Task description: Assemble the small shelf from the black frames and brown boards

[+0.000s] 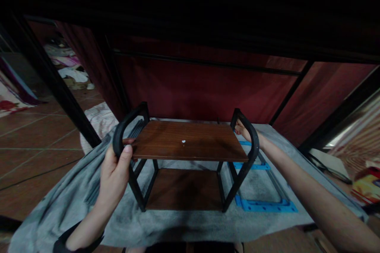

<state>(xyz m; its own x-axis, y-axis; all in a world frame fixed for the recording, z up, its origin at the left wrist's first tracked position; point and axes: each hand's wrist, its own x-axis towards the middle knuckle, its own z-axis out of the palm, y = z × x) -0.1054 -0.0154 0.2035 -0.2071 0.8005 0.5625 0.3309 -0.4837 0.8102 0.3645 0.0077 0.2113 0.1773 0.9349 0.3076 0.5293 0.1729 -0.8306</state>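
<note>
A small two-tier shelf rack [190, 146] with brown wood-grain boards and a black tubular metal frame stands upright in front of me. My left hand [114, 170] is closed round the front bend of its left side frame, with the thumb on the near side and a fingertip at the board's edge. Over on the right, my right hand [242, 129] reaches past the right side frame, its fingers curled at the rear post and board end; the frame partly hides them. A small white mark shows in the middle of the upper board. The lower board [184, 189] lies in shadow.
A grey cloth [166, 227] covers the table. Blue plastic pieces [264, 205] joined by grey tubes lie to the right of the rack. Grey tubes [95, 189] lie at the left, partly behind my hand. Dark posts [59, 83] and red curtains [190, 87] surround the table.
</note>
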